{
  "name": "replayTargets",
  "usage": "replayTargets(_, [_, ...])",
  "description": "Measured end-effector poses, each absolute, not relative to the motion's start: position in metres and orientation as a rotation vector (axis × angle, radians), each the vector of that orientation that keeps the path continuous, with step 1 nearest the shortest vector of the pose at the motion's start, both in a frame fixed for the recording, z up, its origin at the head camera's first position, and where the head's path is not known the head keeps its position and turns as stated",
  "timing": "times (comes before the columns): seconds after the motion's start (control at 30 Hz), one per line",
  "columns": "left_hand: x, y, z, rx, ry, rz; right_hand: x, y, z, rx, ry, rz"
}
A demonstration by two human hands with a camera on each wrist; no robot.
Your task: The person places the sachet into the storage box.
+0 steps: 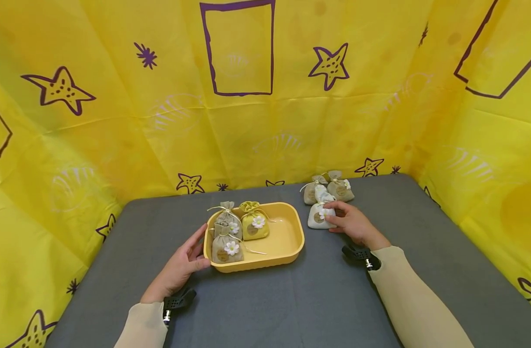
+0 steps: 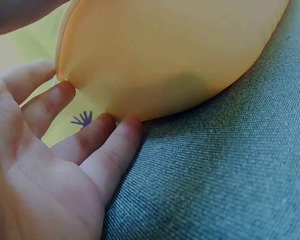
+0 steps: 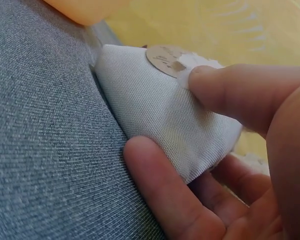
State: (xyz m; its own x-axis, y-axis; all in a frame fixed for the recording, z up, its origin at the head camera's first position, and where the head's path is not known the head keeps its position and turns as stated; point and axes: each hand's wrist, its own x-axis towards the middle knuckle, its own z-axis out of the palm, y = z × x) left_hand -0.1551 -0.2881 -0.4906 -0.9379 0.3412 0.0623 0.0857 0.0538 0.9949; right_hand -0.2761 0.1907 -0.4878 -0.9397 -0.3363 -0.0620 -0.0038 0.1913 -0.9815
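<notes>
The yellow tray (image 1: 287,237) sits on the grey bench (image 1: 265,309), and the left hand (image 1: 183,268) rests at the tray's left end; its grip is wide, with the fingers (image 2: 112,150) spread and their tips touching the outside wall. Inside the tray, along its left end, stand two grey bags, the front bag (image 1: 224,253) partly covering the rear bag (image 1: 223,215), and the yellow bag (image 1: 249,232) stands just right of the rear one, near the tray's back wall. All three carry a white flower. To the right of the tray, well apart from it, the right hand (image 1: 354,224) has its grip narrow on the white bag (image 1: 315,222), pinching it between thumb and fingers, the thumb at the bag's flower (image 3: 190,67) beside a round brown label (image 3: 162,60). Whether the white bag bears on the bench is hard to tell. More white cloth (image 1: 321,190) shows just behind it, perhaps part of another bag. Beyond that, behind and right of the tray, two more grey bags, the left one (image 1: 310,194) and the right one (image 1: 344,193), stand close together. A yellow curtain (image 1: 291,116) with purple stars hangs behind the tray.
</notes>
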Motion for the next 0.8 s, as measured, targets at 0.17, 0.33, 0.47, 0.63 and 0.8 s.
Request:
replayTargets(0.17, [-0.1552, -0.2890, -0.4896, 0.434, 2.131, 1.991, -0.2745, 0.1903, -0.4873, -0.320, 2.220, -1.845])
replayTargets(0.33, [-0.1559, -0.2888, -0.4902, 0.433, 2.134, 1.994, -0.2733, 0.1908, -0.4865, -0.302, 2.201, -1.867])
replayTargets(0.47, [-0.1564, -0.2882, -0.4902, 0.435, 2.143, 1.988, -0.2714, 0.1904, -0.4843, -0.270, 2.180, -1.896])
replayTargets(0.63, [-0.1560, -0.2883, -0.4891, 0.433, 2.161, 1.973, -0.2715, 0.1900, -0.4849, -0.233, 2.178, -1.923])
replayTargets(0.8, [-0.1552, -0.2879, -0.4881, 0.418, 2.158, 1.977, -0.2731, 0.1901, -0.4862, -0.206, 2.200, -1.932])
